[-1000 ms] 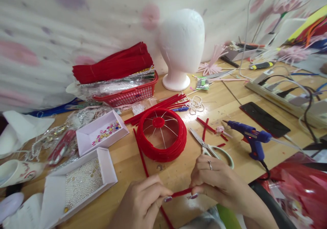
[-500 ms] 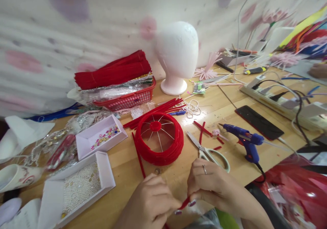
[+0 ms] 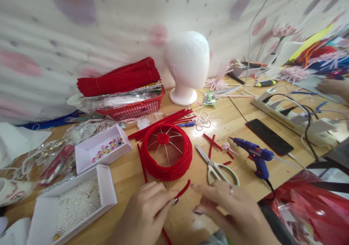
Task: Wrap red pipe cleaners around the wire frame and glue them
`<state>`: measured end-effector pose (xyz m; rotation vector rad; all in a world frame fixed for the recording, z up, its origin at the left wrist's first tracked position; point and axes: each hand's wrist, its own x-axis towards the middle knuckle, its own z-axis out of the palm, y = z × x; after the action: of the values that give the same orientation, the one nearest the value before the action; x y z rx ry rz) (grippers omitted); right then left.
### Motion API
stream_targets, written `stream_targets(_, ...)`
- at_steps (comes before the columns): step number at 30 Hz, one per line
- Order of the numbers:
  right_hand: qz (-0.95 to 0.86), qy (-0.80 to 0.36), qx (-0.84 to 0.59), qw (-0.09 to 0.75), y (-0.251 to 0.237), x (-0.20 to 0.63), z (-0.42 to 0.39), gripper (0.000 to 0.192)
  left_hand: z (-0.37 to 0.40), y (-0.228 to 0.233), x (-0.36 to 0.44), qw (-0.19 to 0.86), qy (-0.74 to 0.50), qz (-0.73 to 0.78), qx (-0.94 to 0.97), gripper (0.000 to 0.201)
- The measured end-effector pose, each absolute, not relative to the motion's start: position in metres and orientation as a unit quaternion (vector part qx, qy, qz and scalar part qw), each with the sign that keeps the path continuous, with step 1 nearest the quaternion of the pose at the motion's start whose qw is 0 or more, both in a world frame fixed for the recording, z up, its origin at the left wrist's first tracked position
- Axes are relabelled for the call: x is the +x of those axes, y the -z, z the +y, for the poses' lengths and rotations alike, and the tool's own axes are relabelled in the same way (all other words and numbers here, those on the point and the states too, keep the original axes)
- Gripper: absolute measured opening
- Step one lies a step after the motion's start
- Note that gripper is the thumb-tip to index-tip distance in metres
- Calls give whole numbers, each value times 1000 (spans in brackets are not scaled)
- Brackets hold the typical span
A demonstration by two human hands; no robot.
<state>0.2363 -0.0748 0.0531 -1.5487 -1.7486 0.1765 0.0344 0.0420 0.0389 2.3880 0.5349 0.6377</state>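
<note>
Two hands are low over the wooden table (image 3: 131, 172). The left hand (image 3: 144, 216) pinches a red fuzzy stick (image 3: 182, 190) between its fingertips, and the stick's bent end pokes up. The right hand (image 3: 231, 212) is just beside it, fingers spread flat and holding nothing. A red round wire frame (image 3: 166, 151) sits behind the hands, with scissors (image 3: 218, 166) and a blue glue gun (image 3: 255, 157) to its right.

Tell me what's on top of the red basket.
A bundle of red pipe cleaners lies on clear packets in the red basket. The packets hide whatever is deeper inside.
</note>
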Motion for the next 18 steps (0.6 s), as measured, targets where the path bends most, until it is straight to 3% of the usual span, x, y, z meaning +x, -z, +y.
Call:
stream_targets(5, -714, -61, -616, 327, -48, 213, -66, 29, 40, -46, 44, 318, -247, 204, 892, 25)
stream_targets(14, -722, -47, -609, 325, -55, 226, -51, 36, 50, -55, 32, 317, -315, 207, 870, 21)
stream_targets(18, -731, -60, -600, 319, -60, 227, -43, 35, 50, -57, 28, 311, -333, 193, 869, 28)
